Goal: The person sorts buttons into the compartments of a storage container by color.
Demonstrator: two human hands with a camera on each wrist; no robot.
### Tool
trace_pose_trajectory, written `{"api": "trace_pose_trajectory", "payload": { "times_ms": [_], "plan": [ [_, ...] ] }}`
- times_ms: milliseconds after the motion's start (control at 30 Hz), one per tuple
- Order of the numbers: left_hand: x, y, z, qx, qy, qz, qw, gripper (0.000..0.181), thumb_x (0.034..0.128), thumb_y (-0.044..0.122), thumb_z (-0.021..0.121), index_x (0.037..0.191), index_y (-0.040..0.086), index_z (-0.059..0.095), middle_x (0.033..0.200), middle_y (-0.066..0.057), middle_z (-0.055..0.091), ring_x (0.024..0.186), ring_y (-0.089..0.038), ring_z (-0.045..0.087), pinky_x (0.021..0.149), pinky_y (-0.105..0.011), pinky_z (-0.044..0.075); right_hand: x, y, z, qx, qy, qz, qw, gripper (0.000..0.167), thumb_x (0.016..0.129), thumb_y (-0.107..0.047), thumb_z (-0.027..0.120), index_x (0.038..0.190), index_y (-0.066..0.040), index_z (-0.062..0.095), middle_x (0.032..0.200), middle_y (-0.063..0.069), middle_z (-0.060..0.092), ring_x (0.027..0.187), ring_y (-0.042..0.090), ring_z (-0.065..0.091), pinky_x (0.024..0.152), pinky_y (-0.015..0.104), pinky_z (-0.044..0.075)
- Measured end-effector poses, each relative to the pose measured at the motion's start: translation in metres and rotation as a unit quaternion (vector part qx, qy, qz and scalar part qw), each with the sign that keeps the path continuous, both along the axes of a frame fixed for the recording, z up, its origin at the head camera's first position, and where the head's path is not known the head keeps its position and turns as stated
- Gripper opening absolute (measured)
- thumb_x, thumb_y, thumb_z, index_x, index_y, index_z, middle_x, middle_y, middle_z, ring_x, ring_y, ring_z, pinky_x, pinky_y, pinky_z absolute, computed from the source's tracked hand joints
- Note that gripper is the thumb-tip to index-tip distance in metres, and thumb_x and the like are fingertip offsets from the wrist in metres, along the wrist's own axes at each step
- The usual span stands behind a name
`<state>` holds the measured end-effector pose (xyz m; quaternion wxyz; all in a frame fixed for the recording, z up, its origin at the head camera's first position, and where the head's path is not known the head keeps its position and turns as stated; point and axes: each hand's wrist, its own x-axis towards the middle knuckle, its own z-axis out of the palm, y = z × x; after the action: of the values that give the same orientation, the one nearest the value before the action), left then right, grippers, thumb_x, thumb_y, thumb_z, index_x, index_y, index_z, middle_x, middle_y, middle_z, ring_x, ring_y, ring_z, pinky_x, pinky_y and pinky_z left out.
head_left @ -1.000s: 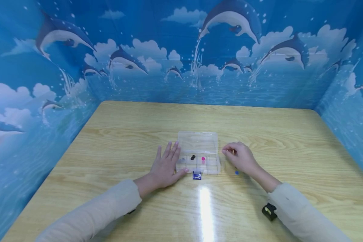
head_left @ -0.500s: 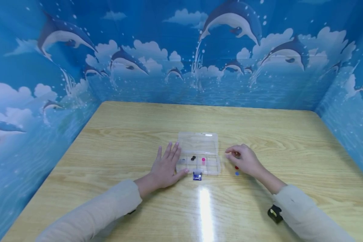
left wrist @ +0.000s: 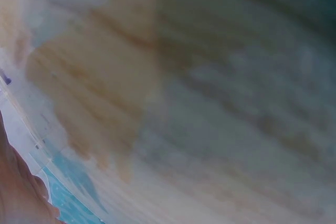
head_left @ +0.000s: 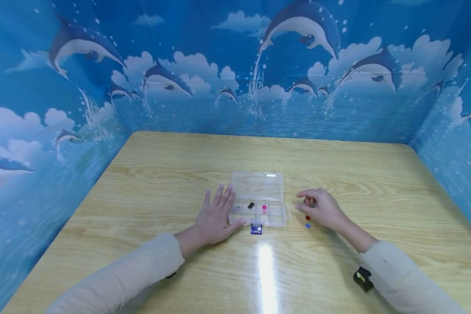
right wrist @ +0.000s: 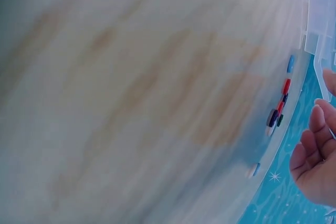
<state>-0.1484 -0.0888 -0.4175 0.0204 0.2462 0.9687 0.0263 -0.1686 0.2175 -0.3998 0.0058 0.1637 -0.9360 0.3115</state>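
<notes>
A clear plastic compartment box [head_left: 276,213] lies with its lid [head_left: 257,185] folded back and a dark blue latch [head_left: 256,229] at its front. Black discs [head_left: 250,205] and a pink disc [head_left: 264,207] sit in separate compartments. My left hand [head_left: 215,216] lies with straight, spread fingers along the box's left side, thumb at the front corner. Right of the box, my right hand [head_left: 319,208] hovers with bent fingers, thumb and index apart; I see nothing held. Under and beside it lie a red disc [head_left: 308,217], a blue disc [head_left: 308,226] and several others, including a black disc [right wrist: 272,117].
The box and discs rest on a wood-grain table [head_left: 180,161]. A blue dolphin-print curtain [head_left: 204,87] stands behind the table and along its sides. A black wrist device [head_left: 363,279] hangs below the right sleeve. A bright light reflection [head_left: 267,279] falls on the tabletop in front.
My right hand has drawn a little to the right, away from the box, and its thumb and index have parted. The red disc has come into sight. My left hand stays put.
</notes>
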Motion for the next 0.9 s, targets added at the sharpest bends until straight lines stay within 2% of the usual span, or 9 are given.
{"api": "trace_pose_trajectory", "payload": {
  "times_ms": [233, 467, 700, 900],
  "plan": [
    [0.0, 0.0, -0.001, 0.002, -0.001, -0.001, 1.0, 0.085, 0.0917, 0.064, 0.027, 0.148, 0.003, 0.011, 0.156, -0.012, 0.004, 0.144, -0.033, 0.005, 0.114, -0.058, 0.005, -0.001, 0.008, 0.001, 0.009, -0.011, 0.002, 0.9999, 0.039, 0.081, -0.018, 0.071, 0.113, 0.003, 0.063, 0.064, -0.004, 0.055, 0.065, 0.013, 0.04, 0.06, 0.024, 0.034],
    [-0.001, 0.0, -0.002, -0.003, 0.003, -0.001, 1.0, 0.085, 0.0916, 0.064, 0.027, 0.148, 0.003, 0.011, 0.156, -0.012, 0.003, 0.144, -0.033, 0.006, 0.114, -0.058, 0.006, -0.002, 0.016, 0.0, 0.029, -0.011, -0.002, 0.9995, 0.046, 0.079, -0.017, 0.073, 0.117, 0.005, 0.06, 0.063, -0.005, 0.056, 0.063, 0.011, 0.042, 0.066, 0.027, 0.036],
    [0.0, 0.0, 0.0, 0.004, 0.002, -0.001, 1.0, 0.085, 0.0918, 0.062, 0.03, 0.148, 0.002, 0.012, 0.156, -0.013, 0.005, 0.144, -0.035, 0.007, 0.114, -0.059, 0.007, -0.004, 0.021, -0.001, 0.028, -0.026, 0.008, 0.9992, 0.052, 0.078, -0.017, 0.074, 0.121, 0.007, 0.057, 0.064, -0.003, 0.055, 0.052, 0.006, 0.041, 0.051, 0.021, 0.034],
    [0.001, 0.001, 0.002, 0.001, 0.002, -0.001, 1.0, 0.085, 0.0917, 0.063, 0.029, 0.148, 0.002, 0.013, 0.156, -0.013, 0.006, 0.144, -0.035, 0.008, 0.114, -0.059, 0.007, -0.007, 0.022, 0.0, 0.03, -0.023, 0.01, 0.9992, 0.048, 0.077, -0.017, 0.074, 0.119, 0.004, 0.061, 0.063, -0.001, 0.054, 0.051, 0.005, 0.038, 0.045, 0.02, 0.031]
  ]
}}
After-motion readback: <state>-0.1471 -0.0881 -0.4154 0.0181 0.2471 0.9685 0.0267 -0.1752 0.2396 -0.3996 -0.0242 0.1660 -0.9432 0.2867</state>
